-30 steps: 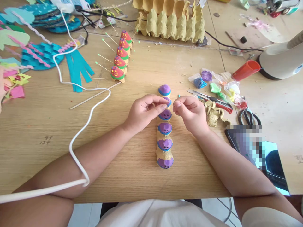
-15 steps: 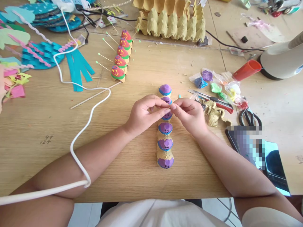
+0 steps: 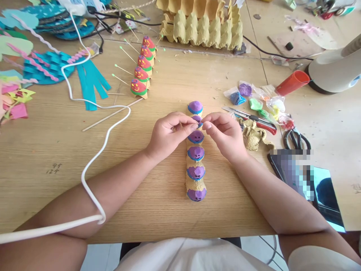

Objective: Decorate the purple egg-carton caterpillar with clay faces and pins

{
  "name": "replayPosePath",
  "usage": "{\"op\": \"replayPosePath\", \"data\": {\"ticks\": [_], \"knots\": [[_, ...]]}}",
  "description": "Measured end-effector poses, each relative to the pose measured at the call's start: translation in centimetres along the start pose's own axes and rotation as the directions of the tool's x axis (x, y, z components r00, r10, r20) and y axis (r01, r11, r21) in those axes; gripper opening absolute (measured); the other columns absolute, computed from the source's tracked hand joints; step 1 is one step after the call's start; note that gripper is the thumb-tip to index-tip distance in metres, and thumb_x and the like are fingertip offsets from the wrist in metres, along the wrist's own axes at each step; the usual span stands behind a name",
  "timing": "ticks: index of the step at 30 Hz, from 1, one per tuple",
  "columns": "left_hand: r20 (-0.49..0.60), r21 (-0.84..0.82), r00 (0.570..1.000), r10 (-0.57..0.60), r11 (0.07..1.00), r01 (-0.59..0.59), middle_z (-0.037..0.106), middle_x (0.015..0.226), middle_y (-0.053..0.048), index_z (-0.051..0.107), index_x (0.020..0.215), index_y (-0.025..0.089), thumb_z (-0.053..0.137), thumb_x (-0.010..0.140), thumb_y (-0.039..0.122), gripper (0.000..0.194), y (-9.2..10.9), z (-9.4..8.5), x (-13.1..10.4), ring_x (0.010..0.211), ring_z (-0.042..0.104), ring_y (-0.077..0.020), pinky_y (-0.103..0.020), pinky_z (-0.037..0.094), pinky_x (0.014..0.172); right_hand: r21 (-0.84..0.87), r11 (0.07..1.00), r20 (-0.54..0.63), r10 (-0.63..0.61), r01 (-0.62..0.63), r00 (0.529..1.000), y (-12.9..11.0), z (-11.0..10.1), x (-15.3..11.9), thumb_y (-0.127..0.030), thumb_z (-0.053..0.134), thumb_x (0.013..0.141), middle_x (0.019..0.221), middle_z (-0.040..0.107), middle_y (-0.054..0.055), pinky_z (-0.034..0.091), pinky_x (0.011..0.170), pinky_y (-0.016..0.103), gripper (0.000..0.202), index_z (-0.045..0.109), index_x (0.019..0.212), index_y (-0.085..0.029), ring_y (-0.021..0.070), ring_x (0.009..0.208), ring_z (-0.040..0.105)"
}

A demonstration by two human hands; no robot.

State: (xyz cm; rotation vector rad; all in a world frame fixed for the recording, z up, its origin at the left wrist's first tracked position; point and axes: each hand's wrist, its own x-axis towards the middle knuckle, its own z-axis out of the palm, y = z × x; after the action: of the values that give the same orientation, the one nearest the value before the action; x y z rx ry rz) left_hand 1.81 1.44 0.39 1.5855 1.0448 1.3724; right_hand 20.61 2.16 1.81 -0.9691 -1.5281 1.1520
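A strip of egg carton (image 3: 196,184) lies lengthwise in front of me. Purple clay with blue edging covers its several bumps, and small dark smiling faces show on the nearer ones. Over its far half, my left hand (image 3: 167,137) is closed in a pinch of thumb and forefinger. Just to the right, my right hand (image 3: 227,137) pinches too, its fingertips a small gap from the left ones. Whatever sits in either pinch is too small to make out. The second bump from the far end is partly hidden behind the fingers.
A red-and-green caterpillar (image 3: 140,87) with green-tipped sticks stands farther back, near egg trays (image 3: 207,30). On the right lie bagged clay (image 3: 237,98), a utility knife (image 3: 261,122), carton scraps (image 3: 252,137), scissors (image 3: 297,139) and a phone (image 3: 287,173). A white cable (image 3: 107,139) crosses my left arm.
My fingertips touched before and now stand slightly apart; the left hand has moved a little to the left. The carton strip has stayed in place.
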Motion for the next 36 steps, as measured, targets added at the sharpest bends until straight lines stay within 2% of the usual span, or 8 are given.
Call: {"op": "replayPosePath", "data": {"ticks": [8, 13, 17, 22, 25, 29, 36], "knots": [[0.035, 0.007, 0.999, 0.023, 1.0, -0.023, 0.074, 0.084, -0.002, 0.08, 0.086, 0.025, 0.08, 0.09, 0.045, 0.02, -0.1, -0.1, -0.1, 0.073, 0.062, -0.0141, -0.031, 0.047, 0.068, 0.05, 0.998, 0.033, 0.024, -0.026, 0.999, 0.4, 0.3, -0.1, -0.059, 0.081, 0.084, 0.081, 0.072, 0.001, 0.057, 0.065, 0.027, 0.04, 0.067, 0.087, -0.021, 0.0128, 0.071, 0.066], [0.017, -0.033, 1.0, -0.009, 0.999, 0.01, 0.078, 0.095, -0.004, 0.08, 0.094, 0.024, 0.075, 0.093, 0.047, 0.023, -0.1, -0.1, -0.1, 0.087, 0.069, -0.0167, -0.031, 0.052, 0.077, 0.023, 1.0, 0.013, 0.005, -0.005, 1.0, 0.7, 0.0, 0.3, -0.057, 0.08, 0.085, 0.078, 0.07, 0.0, 0.053, 0.063, 0.026, 0.038, 0.068, 0.087, -0.021, 0.012, 0.069, 0.063], [-0.023, 0.032, 0.998, -0.056, 0.998, 0.057, 0.079, 0.104, -0.004, 0.079, 0.104, 0.024, 0.07, 0.097, 0.04, 0.02, -0.8, -0.2, 0.1, 0.094, 0.07, -0.0169, -0.029, 0.055, 0.083, -0.085, 0.996, -0.001, 0.013, -0.013, 1.0, 1.4, -0.5, 0.7, -0.05, 0.08, 0.087, 0.076, 0.069, 0.0, 0.046, 0.058, 0.027, 0.032, 0.069, 0.085, -0.021, 0.0121, 0.065, 0.058], [-0.025, 0.175, 0.999, -0.022, 0.984, 0.026, 0.076, 0.113, -0.006, 0.079, 0.108, 0.022, 0.071, 0.093, 0.023, 0.017, -1.6, -0.3, 0.5, 0.101, 0.069, -0.0178, -0.026, 0.053, 0.074, -0.293, 0.956, -0.002, 0.03, -0.03, 1.0, 2.1, -0.7, 0.9, -0.032, 0.076, 0.088, 0.067, 0.062, -0.002, 0.035, 0.053, 0.027, 0.016, 0.071, 0.083, -0.018, 0.01, 0.057, 0.045], [0.003, 0.216, 1.0, 0.003, 0.976, -0.004, 0.076, 0.118, -0.006, 0.078, 0.111, 0.022, 0.068, 0.092, 0.017, 0.023, -1.7, -0.3, 0.5, 0.108, 0.069, -0.0197, -0.026, 0.054, 0.074, -0.321, 0.947, -0.011, 0.026, -0.028, 1.0, 2.1, -0.6, 0.9, -0.029, 0.075, 0.089, 0.065, 0.06, -0.003, 0.035, 0.054, 0.027, 0.014, 0.07, 0.082, -0.018, 0.0103, 0.057, 0.044], [0.014, 0.26, 1.0, -0.011, 0.966, 0.007, 0.077, 0.125, -0.005, 0.076, 0.117, 0.023, 0.064, 0.092, 0.013, 0.029, -1.7, -0.2, 0.5, 0.118, 0.069, -0.0213, -0.029, 0.058, 0.082, -0.334, 0.941, -0.021, 0.056, -0.06, 0.998, 1.9, -0.3, 0.8, -0.026, 0.072, 0.089, 0.067, 0.061, -0.002, 0.036, 0.056, 0.027, 0.011, 0.069, 0.082, -0.018, 0.0107, 0.057, 0.045], [0.03, 0.273, 1.0, -0.005, 0.962, -0.003, 0.077, 0.127, -0.006, 0.076, 0.12, 0.022, 0.063, 0.092, 0.013, 0.032, -1.9, -0.1, 0.5, 0.121, 0.069, -0.0222, -0.031, 0.06, 0.087, -0.37, 0.927, -0.041, 0.058, -0.069, 0.997, 1.6, 0.0, 0.8, -0.023, 0.071, 0.088, 0.067, 0.061, -0.002, 0.036, 0.055, 0.028, 0.009, 0.068, 0.081, -0.019, 0.0109, 0.057, 0.044]]}}
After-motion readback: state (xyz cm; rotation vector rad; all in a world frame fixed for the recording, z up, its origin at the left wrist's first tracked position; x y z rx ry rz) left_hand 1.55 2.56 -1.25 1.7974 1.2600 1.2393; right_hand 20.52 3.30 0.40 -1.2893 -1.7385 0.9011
